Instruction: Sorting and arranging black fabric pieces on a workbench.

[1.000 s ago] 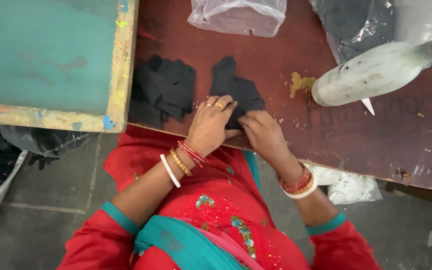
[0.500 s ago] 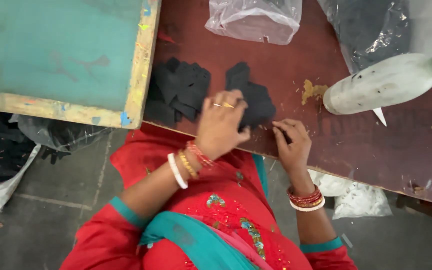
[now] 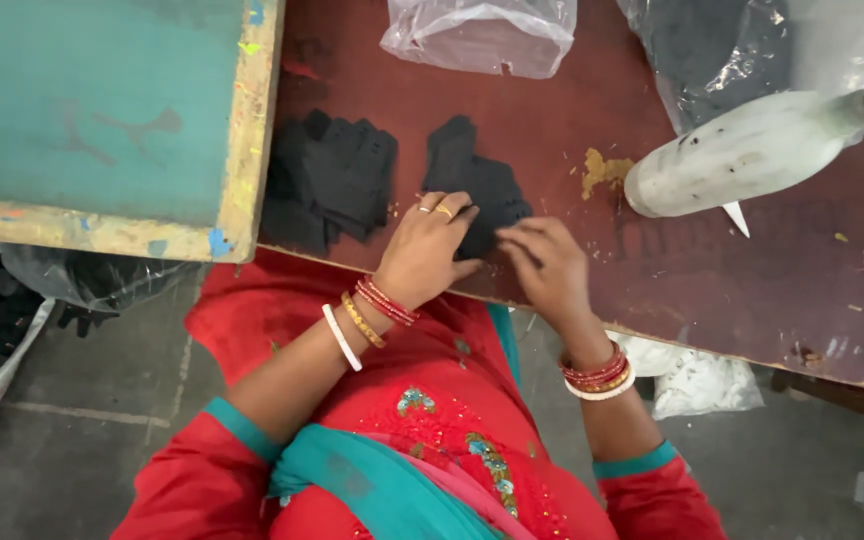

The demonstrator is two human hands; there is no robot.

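A single camera, worn on the person's head, looked almost straight down from above. It sat close over the near edge of the dark red table (image 3: 572,120), so the person's own lap, forearms and both hands filled the lower middle of the view. The table's far side ran toward the top, a teal board (image 3: 92,110) filled the upper left, and grey floor (image 3: 72,440) showed along the bottom.

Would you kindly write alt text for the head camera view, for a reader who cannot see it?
Both hands, left hand and right hand, press on a small stack of flat black cut pieces at the near edge of a dark red table. A second black stack and a white plastic bottle lie alongside.
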